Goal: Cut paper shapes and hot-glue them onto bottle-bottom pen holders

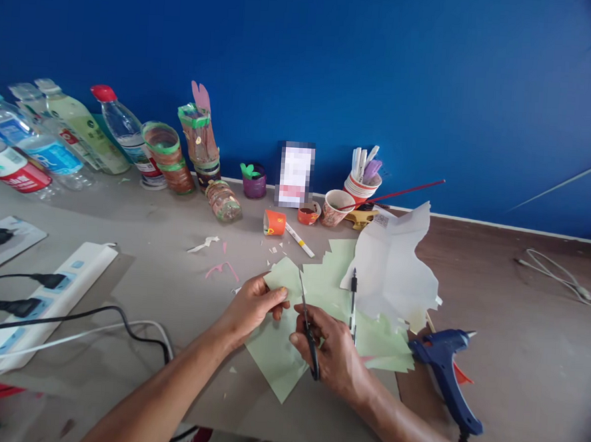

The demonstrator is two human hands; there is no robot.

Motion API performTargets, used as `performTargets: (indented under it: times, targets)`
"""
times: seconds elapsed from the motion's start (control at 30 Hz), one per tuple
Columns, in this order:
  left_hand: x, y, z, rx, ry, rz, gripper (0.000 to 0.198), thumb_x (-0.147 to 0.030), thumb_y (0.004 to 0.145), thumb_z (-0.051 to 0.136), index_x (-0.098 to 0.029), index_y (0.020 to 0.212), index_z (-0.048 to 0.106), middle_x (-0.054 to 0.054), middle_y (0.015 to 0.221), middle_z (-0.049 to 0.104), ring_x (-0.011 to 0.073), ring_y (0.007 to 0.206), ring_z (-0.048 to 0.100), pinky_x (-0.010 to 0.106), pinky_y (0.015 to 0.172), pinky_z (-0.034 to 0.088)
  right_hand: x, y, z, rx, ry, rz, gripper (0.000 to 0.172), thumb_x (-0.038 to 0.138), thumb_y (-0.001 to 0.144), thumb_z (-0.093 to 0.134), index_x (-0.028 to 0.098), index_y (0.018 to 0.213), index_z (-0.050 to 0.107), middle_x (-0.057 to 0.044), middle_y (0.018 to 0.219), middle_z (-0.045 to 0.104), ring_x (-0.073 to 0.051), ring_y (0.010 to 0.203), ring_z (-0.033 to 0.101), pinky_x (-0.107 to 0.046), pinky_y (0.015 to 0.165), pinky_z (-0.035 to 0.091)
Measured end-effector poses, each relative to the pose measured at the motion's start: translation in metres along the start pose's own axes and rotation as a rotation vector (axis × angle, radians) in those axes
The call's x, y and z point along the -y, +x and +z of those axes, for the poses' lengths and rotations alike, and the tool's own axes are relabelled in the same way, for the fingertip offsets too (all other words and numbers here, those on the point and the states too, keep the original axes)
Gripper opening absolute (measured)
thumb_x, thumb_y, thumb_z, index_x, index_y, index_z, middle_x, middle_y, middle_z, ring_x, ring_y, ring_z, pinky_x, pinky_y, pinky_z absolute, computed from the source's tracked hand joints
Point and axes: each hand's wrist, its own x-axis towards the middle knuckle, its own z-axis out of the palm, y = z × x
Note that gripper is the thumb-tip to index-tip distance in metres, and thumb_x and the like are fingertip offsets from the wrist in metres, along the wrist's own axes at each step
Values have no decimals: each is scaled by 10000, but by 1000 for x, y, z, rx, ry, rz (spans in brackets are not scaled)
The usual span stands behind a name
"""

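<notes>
Between thumb and fingers my left hand (257, 305) pinches a small piece of pale green paper (283, 273). My right hand (330, 346) is wrapped round the black handles of a pair of scissors (312, 345), whose blades point away from me and meet the right edge of that piece. Beneath both hands lies a larger green sheet (281, 373), one corner toward me. More green paper with jagged cut edges (340, 257) spreads to the right. A black pen (353, 304) rests on it, just beyond my right hand. Some right fingers are hidden.
Right of the paper lie a crumpled white sheet (393, 260) and a blue glue gun (449, 377). A power strip (65, 300) with cables is at left. Bottles (125, 127), decorated jars (200, 138) and paper cups (337, 208) line the blue wall. Paper scraps (222, 268) lie about.
</notes>
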Motion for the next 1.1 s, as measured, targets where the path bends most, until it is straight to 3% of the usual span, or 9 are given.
performTargets:
  times: [0.6,1.0,1.1]
  targets:
    - [2,1,-2,7,17,7,241,-374,747,658,-144,747,589,-3,656,599,80,513,488,243,566,381,-2,0,2,-13,-2,-1,267,327,836,568,141,1028,579,19,662,538,-97,535,432,-211,510,379]
    - [5,3,-7,20,22,31,238,-388,755,668,-159,811,638,13,730,628,125,646,553,249,632,423,-2,-1,1,-15,-1,6,270,323,840,567,145,1042,564,18,673,567,-99,531,488,-214,513,398]
    - [2,3,-9,-8,21,56,274,-420,775,653,-180,906,645,5,756,630,137,689,561,252,660,432,-1,-1,0,-8,-17,2,263,326,842,570,146,1035,563,15,675,573,-101,538,492,-219,521,399]
